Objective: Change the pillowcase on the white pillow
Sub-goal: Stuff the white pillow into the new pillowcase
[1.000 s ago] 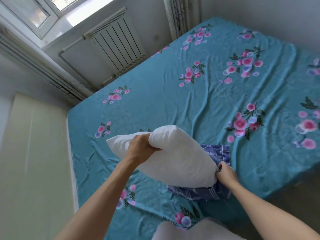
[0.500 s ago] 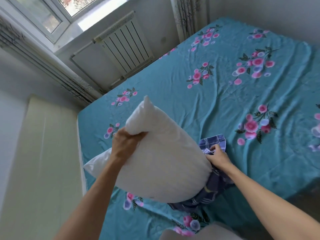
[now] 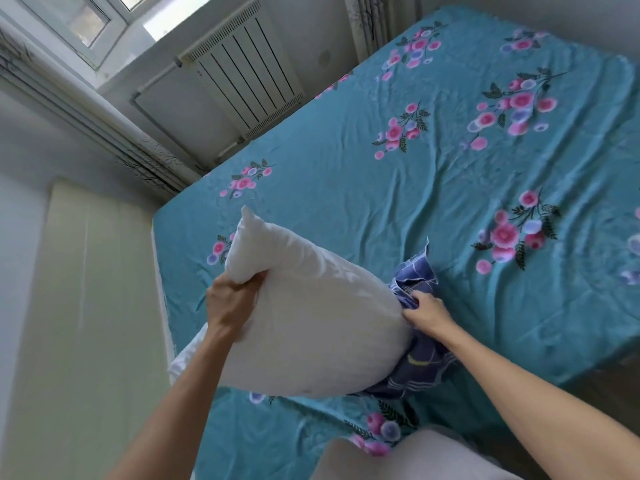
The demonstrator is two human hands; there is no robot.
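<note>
The bare white pillow (image 3: 311,323) is raised above the near left part of the bed, one corner pointing up. My left hand (image 3: 232,299) grips it near that upper corner. A blue checked pillowcase (image 3: 415,362) is bunched at the pillow's right end and hangs down to the sheet. My right hand (image 3: 426,311) holds the gathered cloth of the pillowcase against the pillow's right end. Part of the pillowcase is hidden behind the pillow.
The bed (image 3: 450,168) carries a teal sheet with pink flowers. A white radiator (image 3: 242,74) and a window stand at the wall behind it. Pale floor (image 3: 86,323) lies to the left. A white garment (image 3: 398,459) shows at the bottom edge.
The pillow has been lifted and tilted, its corner now pointing up. My right hand has bunched the pillowcase higher at the pillow's right end.
</note>
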